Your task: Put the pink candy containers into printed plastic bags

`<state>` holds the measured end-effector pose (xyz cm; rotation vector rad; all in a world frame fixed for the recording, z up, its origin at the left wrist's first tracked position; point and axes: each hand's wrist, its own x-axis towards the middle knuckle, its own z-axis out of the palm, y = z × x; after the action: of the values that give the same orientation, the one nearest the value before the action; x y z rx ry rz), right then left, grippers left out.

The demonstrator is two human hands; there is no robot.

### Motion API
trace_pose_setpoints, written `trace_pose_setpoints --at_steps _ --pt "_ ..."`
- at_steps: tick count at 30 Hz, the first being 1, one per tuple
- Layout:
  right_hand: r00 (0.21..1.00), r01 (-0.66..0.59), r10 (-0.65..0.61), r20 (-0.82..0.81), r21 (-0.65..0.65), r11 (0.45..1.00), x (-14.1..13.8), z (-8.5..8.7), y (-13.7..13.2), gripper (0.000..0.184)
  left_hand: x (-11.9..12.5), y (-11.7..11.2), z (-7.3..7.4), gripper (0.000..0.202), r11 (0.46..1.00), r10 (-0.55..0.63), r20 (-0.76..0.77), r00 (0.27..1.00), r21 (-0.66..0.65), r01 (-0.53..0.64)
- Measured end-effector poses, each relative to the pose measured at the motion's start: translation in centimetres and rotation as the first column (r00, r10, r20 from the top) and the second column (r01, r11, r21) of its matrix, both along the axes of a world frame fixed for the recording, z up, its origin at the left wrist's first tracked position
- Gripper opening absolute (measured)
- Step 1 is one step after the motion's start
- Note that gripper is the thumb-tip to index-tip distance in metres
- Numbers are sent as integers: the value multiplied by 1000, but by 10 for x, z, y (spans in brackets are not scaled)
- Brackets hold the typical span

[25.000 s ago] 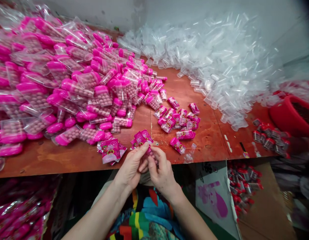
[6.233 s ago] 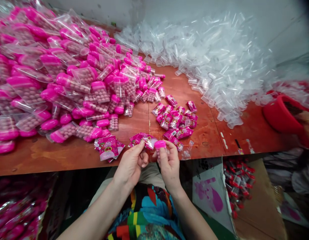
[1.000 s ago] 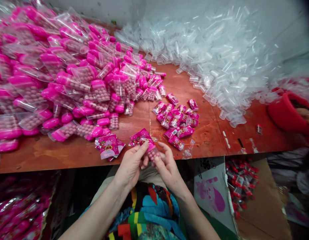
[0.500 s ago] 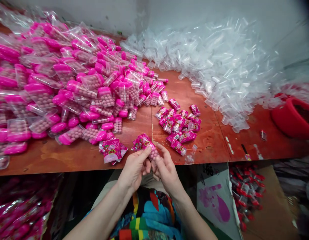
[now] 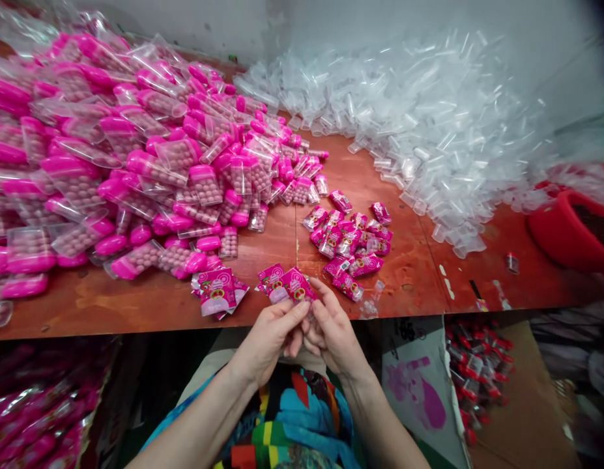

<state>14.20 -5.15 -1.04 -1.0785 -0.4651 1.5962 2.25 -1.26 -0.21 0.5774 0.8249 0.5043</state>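
Both my hands meet at the table's front edge, fingers pinched close together. Thumb and fingers of my left hand point(image 5: 272, 332) grip a flat pink printed sleeve point(image 5: 296, 283). My right hand point(image 5: 333, 329) closes around a small clear candy container point(image 5: 310, 311) with pink balls, mostly hidden by fingers, at the sleeve's near end. More flat pink sleeves point(image 5: 271, 277) lie just beyond my left hand, and another small stack of sleeves point(image 5: 217, 290) rests to its left. Past my right hand sits a cluster of sleeved candy containers point(image 5: 349, 241).
A large heap of pink-capped candy containers point(image 5: 150, 169) covers the table's left side. Clear empty containers point(image 5: 404, 111) pile up at the back right. A red tub point(image 5: 560, 231) stands far right on the red-brown table point(image 5: 419, 286). Below are boxes with red-capped items point(image 5: 482, 365) and pink packs point(image 5: 32, 410).
The pink sleeve between my hands now lies flatter and faces up, and the candy container is more covered by my fingers. My hands have shifted slightly right and nearer to me.
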Motion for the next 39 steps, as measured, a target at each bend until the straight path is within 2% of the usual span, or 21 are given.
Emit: trace_pose_setpoints --at_steps 4,7,10,13,15,16,18,19,21,23,24,26,29,32,35,39 --pt "999 -38 38 -20 36 999 7 -8 -1 53 -3 0 5 39 992 -85 -66 994 83 90" --pt "989 -131 131 -66 -5 991 5 -17 -3 45 -4 1 5 44 989 -112 -90 990 90 120" --pt "987 -154 151 -60 -45 987 5 -16 0 37 -2 1 3 47 989 -125 -87 988 73 132" --pt "992 -85 89 85 -53 995 15 -1 11 36 -1 -1 4 42 993 -100 -93 991 57 105" --pt "956 21 -22 294 8 1000 26 12 21 44 -5 -3 5 42 992 -98 -141 985 59 107" --pt "887 97 -114 448 61 993 30 18 25 54 -9 -4 6 44 991 -103 -186 977 66 118" --pt "624 177 -255 738 184 967 33 24 32 70 -20 -6 6 44 988 -100 -290 952 87 131" --pt "485 145 -266 833 223 964 31 23 34 70 -25 -7 4 42 987 -86 -329 940 97 124" --pt "281 -43 -183 942 203 978 18 15 37 55 -33 -7 0 39 991 -39 -364 930 107 83" --pt "118 -241 -62 991 90 966 0 2 39 38 -37 -6 -5 38 994 7 -368 930 108 35" --pt "29 -266 -34 999 40 963 -9 -5 41 32 -38 -5 -7 38 994 23 -365 931 106 17" --pt "-90 -255 -8 996 -15 967 -21 -15 44 22 -37 -4 -8 37 995 46 -359 932 103 -10" --pt "-157 -243 26 987 -64 968 -24 -18 50 20 -33 -2 -7 36 993 63 -341 938 111 -26" --pt "-188 -275 43 981 -95 957 -19 -12 52 16 -30 0 -10 37 988 56 -354 934 157 0" --pt "-186 -314 45 982 -102 944 -16 -7 53 21 -29 1 -15 39 981 60 -386 921 194 18" --pt "-148 -318 67 987 -112 942 -16 -6 56 15 -28 3 -17 34 983 103 -351 931 178 -42"
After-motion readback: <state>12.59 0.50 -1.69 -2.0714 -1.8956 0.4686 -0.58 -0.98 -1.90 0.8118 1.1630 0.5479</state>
